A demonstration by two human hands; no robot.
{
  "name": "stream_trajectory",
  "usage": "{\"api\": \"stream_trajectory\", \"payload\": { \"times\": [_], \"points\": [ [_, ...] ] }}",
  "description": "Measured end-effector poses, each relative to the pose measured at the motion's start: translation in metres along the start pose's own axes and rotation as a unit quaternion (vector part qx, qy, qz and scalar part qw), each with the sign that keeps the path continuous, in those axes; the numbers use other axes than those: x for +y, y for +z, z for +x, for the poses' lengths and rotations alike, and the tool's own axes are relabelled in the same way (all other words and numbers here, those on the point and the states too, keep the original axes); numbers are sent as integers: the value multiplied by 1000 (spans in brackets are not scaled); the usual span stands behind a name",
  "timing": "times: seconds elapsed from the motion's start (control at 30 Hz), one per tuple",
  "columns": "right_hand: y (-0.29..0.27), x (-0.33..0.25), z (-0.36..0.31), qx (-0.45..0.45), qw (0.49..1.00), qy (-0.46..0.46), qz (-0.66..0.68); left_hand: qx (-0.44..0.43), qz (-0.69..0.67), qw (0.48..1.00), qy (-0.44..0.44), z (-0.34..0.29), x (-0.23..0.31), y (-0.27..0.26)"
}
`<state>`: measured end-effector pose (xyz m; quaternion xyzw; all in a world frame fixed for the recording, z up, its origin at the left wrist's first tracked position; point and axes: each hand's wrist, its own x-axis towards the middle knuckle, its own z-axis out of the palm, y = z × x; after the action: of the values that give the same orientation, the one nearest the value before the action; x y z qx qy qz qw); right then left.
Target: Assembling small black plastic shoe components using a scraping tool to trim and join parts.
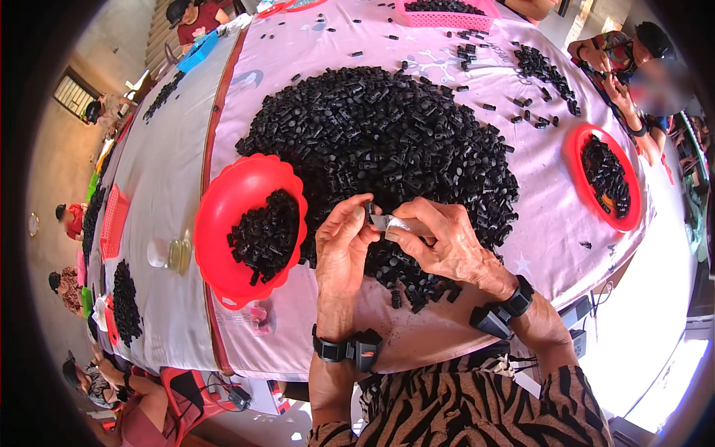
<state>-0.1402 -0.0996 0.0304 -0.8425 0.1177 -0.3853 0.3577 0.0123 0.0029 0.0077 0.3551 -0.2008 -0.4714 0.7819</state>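
Note:
Between the thumb and fingers of my left hand (342, 246) is a small black plastic piece (369, 212), held upright. My right hand (445, 237) grips a short knife (389, 222) with a silvery blade, its tip against or very close to the black piece. Both hands are over the near edge of a large heap of similar black plastic pieces (380, 134). Left of my left hand stands a red scalloped bowl (234, 197), partly filled with such pieces. Each of my wrists wears a black strapped device.
A pink patterned cloth (551, 201) covers the table. At right is a red oval basket (572, 160) with black pieces; a pink basket (447, 21) stands at the far side. A glass jar (179, 255) sits left of the bowl. Several people sit around the tables.

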Motion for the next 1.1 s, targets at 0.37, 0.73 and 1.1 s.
{"api": "stream_trajectory", "payload": {
  "times": [0.37,0.73,1.1],
  "points": [
    [-2,-1,1,-13,999,-26,-35,-5,-12,1000,-2,-2,2,1],
    [-1,-1,0,-8,999,-22,-44,-5,-15,1000,0,-2,2,2],
    [-1,-2,1,-14,999,-18,-34,-9,-8,1000,9,-2,2,1]
  ]
}}
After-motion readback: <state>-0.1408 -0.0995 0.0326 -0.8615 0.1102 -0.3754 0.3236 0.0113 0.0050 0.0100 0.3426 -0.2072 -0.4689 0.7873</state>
